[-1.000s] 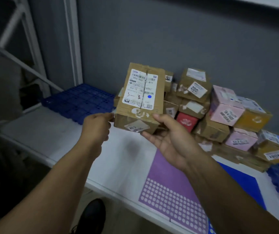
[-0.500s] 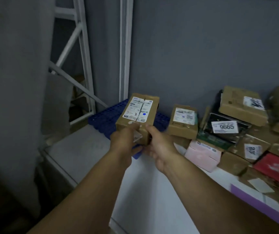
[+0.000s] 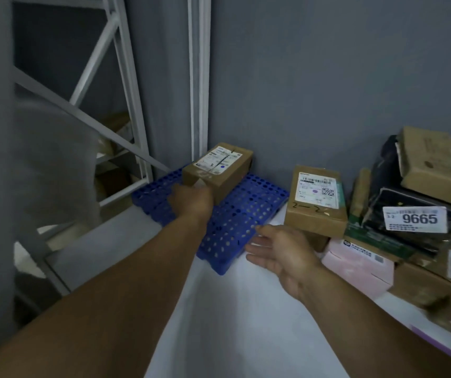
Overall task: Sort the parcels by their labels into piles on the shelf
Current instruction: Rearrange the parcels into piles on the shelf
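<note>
Item 1. Blue-dot cardboard parcel (image 3: 220, 170): lies flat, label up, on the far end of the blue perforated mat (image 3: 235, 225), in the shelf corner. The grey wall (image 3: 328, 77) is at its 12 o'clock and the white shelf upright (image 3: 198, 77) at its 11 o'clock. The white shipping label carries a barcode, a blue dot and a handwritten mark that looks like a 3.

Item 2. Left hand (image 3: 191, 200): at the parcel's 7 o'clock, back of the hand to the camera and against the box's near end. The fingers are hidden, so I cannot tell whether it grips the box or merely touches it.

Item 3. Right hand (image 3: 281, 252): at 5 o'clock from the left hand, above the white shelf surface (image 3: 232, 309) and just beside the mat's near right edge. The fingers are straight and spread, and it carries nothing.

Item 4. Purple-dot cardboard parcel (image 3: 315, 203): at 3 o'clock from item 1 and off the mat, resting on other boxes. Its label shows a barcode, a QR code and a purple dot, with "2—2" handwritten on the cardboard below.

Item 5. Unsorted heap, at 3 o'clock in the view:
- a black bag (image 3: 399, 195) with a white tag reading 9665;
- a large brown parcel (image 3: 437, 165) on top of the bag;
- a pink box (image 3: 355, 268) at the heap's near left, resting on the shelf;
- further cardboard boxes, their labels blurred.
</note>
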